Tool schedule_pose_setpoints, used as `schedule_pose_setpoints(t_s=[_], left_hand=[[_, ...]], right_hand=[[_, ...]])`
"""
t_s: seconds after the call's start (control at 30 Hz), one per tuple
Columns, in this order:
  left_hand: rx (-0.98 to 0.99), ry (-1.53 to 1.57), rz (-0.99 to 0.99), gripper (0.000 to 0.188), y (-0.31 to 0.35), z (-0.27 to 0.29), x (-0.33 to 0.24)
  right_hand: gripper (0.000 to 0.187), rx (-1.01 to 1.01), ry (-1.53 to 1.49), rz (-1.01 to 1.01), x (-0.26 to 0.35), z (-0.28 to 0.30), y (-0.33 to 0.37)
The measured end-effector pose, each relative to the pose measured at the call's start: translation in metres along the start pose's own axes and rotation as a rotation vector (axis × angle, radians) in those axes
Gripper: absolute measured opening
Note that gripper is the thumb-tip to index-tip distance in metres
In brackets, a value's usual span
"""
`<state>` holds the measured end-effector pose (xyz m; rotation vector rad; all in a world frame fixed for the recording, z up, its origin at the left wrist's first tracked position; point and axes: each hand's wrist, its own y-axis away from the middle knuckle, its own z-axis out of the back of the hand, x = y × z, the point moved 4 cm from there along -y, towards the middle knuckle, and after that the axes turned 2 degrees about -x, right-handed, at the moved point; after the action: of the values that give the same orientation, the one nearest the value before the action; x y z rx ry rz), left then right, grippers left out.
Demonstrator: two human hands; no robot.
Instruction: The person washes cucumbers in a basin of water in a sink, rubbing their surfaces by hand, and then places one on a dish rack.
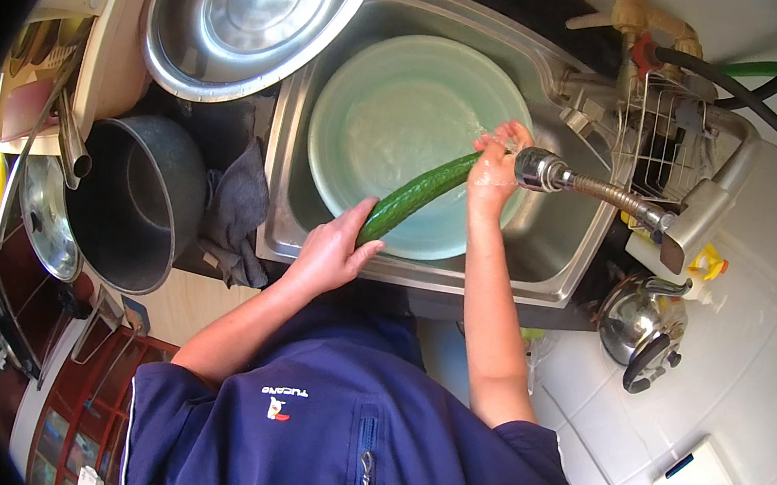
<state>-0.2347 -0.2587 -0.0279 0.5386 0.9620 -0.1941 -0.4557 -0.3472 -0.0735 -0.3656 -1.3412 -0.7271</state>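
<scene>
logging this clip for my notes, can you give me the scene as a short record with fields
setting: kitchen sink, seen from above
left hand: left hand grips the lower end of a long green cucumber
right hand: right hand wraps the cucumber's upper end, next to the faucet head
in the sink: pale green basin under the cucumber
left of sink: steel bowl, dark pot, grey cloth
right of sink: metal kettle, wire rack

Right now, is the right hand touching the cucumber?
Touching: the head view shows the right hand wrapped around the far end of the cucumber, beside the faucet head.
</scene>
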Motion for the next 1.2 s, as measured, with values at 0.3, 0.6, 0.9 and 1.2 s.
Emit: schedule_pose_setpoints(t_s=[0.3,0.6,0.9,1.2], left_hand=[[0.485,1.5,0.619,0.046,0.02,-0.012,0.002],[0.417,1.27,0.525,0.041,0.022,-0.023,0.021],[0.331,0.529,0.219,0.047,-0.003,-0.014,0.023],[0.459,1.238,0.478,0.056,-0.001,-0.039,0.006]], right_hand=[[0.028,0.4,-0.275,-0.076,0.001,-0.012,0.01],[0.027,0.657,-0.979,-0.77,0.007,-0.02,0.012],[0.032,0.771,-0.942,-0.889,0.025,-0.009,0.002],[0.019,0.463,-1.507,-0.906,0.024,-0.008,0.006]])
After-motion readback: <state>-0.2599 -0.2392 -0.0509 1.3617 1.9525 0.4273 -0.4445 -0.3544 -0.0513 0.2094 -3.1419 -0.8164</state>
